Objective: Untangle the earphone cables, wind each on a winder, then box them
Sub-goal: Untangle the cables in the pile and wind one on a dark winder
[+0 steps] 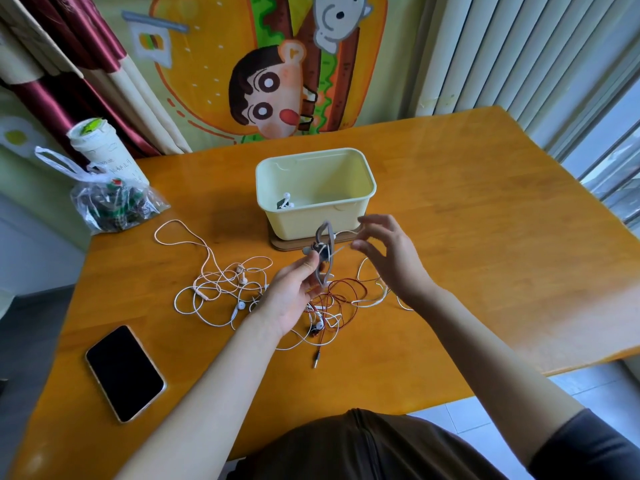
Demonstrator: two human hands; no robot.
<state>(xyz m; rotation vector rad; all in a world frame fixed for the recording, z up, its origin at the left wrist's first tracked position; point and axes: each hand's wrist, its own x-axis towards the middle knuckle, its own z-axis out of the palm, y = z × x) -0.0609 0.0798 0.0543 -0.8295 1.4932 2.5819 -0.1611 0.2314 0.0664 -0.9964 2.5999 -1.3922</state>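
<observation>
Winder (325, 237): light, springy strip; your left grip (291, 292) pinches it. Cable (341, 249): thin, limp, likely slippery; your right grip (388, 258) pinches it near the winder.

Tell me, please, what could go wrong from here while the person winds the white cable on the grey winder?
1. The white cable pinched by the right hand seems to run down into the tangle beside the red cable; pulling may tighten a knot or drag everything along.
2. The left hand holds the grey winder only with its fingertips, so a hard pull might twist it loose.
</observation>
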